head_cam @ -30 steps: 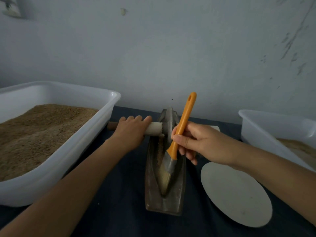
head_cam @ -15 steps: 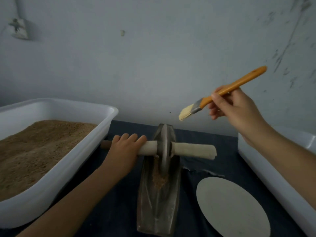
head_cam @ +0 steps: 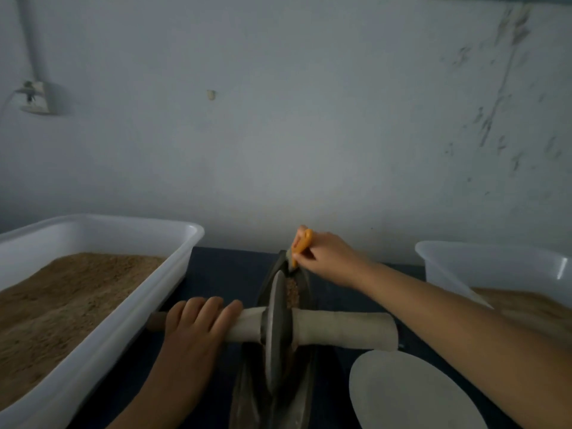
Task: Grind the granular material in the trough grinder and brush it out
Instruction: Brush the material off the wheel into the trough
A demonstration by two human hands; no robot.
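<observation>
right hand (head_cam: 328,258) grips brush (head_cam: 301,244) over grain-filled trough (head_cam: 305,283).

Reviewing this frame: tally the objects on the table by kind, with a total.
White plastic tubs: 2 (left tub, right tub)
Trough grinders: 1 (trough grinder)
Orange-handled brushes: 1 (brush)
Round white plates: 1 (plate)
Total: 5

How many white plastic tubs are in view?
2: one tub at the left, filled with brown granules; another tub at the right edge, partly cut off. None seem hidden.
</observation>
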